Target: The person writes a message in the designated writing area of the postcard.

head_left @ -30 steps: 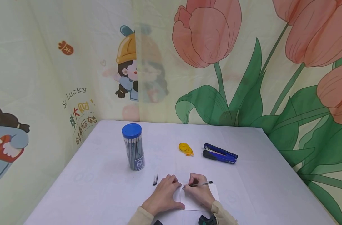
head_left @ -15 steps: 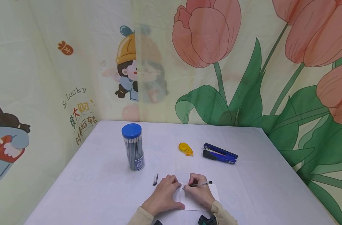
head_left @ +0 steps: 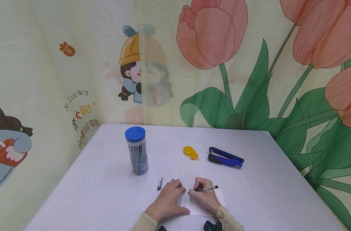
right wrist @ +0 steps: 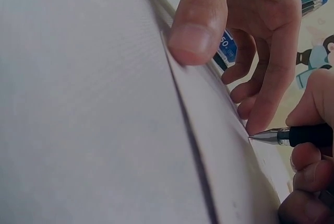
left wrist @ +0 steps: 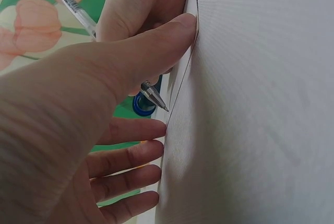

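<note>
The printed figure (head_left: 9, 141) on the left curtain (head_left: 45, 73) shifted slightly rightward

- Pen (head_left: 208, 189): clear barrel, black at the rear end, black sleeve near the metal cone tip; uncapped, pinched aslant in the right grip (head_left: 205, 197), its point down on the paper close to the left grip (head_left: 170, 199).
- Paper (head_left: 197, 210): white, lying flat on the bench (head_left: 106, 189), left part covered by the left grip; small dark marks near its lower right edge.
</note>
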The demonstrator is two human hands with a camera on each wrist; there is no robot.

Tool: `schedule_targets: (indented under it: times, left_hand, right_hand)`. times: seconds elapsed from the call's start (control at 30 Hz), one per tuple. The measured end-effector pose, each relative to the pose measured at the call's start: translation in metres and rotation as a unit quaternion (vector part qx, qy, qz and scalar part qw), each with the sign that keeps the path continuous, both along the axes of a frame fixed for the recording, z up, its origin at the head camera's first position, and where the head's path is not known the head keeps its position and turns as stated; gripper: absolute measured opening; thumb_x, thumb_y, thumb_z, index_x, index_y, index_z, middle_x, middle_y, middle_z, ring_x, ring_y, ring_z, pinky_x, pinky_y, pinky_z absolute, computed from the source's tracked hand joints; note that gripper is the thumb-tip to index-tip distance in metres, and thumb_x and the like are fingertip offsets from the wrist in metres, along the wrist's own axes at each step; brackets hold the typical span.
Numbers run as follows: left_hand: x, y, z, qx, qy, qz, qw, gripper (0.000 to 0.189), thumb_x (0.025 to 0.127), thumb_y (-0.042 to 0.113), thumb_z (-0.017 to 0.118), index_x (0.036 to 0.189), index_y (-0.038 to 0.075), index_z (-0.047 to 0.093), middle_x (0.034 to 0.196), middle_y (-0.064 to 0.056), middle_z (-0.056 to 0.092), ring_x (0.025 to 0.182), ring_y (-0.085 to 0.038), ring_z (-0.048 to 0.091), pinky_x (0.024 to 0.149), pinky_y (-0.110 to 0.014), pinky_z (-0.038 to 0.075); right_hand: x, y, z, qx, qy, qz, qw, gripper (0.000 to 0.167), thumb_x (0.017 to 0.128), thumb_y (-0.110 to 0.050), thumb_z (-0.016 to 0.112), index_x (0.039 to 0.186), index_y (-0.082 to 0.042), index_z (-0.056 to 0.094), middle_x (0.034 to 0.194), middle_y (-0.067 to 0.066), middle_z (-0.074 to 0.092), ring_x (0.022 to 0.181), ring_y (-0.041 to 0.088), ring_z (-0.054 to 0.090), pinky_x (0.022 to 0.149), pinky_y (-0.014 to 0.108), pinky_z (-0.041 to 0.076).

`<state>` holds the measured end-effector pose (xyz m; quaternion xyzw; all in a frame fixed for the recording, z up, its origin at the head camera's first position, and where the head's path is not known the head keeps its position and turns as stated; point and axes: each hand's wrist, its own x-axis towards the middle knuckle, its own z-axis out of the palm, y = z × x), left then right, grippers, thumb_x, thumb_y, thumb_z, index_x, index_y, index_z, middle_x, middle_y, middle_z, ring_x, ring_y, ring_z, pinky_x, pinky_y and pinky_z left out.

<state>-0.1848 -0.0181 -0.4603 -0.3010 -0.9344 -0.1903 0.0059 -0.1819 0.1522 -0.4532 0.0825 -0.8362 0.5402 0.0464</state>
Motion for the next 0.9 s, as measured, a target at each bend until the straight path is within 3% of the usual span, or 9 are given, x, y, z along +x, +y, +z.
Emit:
schedule_targets:
  times: [0.5,0.9]
  left_hand:
    - [0.0006,-0.0001,0.0011,0.001,0.0,0.001,1.0,0.068,0.061,0.057,0.083,0.109,0.009,0.071,0.096,0.006,0.052,0.087,-0.009,0.042,0.081,-0.027,0.04]
    - [0.0007,-0.0001,0.0031,-0.002,-0.004,0.001,1.0,0.069,0.062,0.058,0.082,0.11,0.01,0.071,0.096,0.006,0.052,0.087,-0.009,0.042,0.08,-0.027,0.04]
  right_hand:
    - [0.0028,-0.0004,0.0048,0.002,0.01,0.013,0.9999,0.019,0.069,0.01,0.066,0.064,0.0,0.051,0.062,-0.004,0.051,0.059,0.003,0.047,0.06,0.017,0.04]
    - [0.0009,-0.0001,0.0025,-0.005,0.011,-0.013,0.9998,0.02,0.068,0.011,0.066,0.062,-0.003,0.052,0.06,-0.004,0.05,0.058,0.003,0.046,0.059,0.017,0.038]
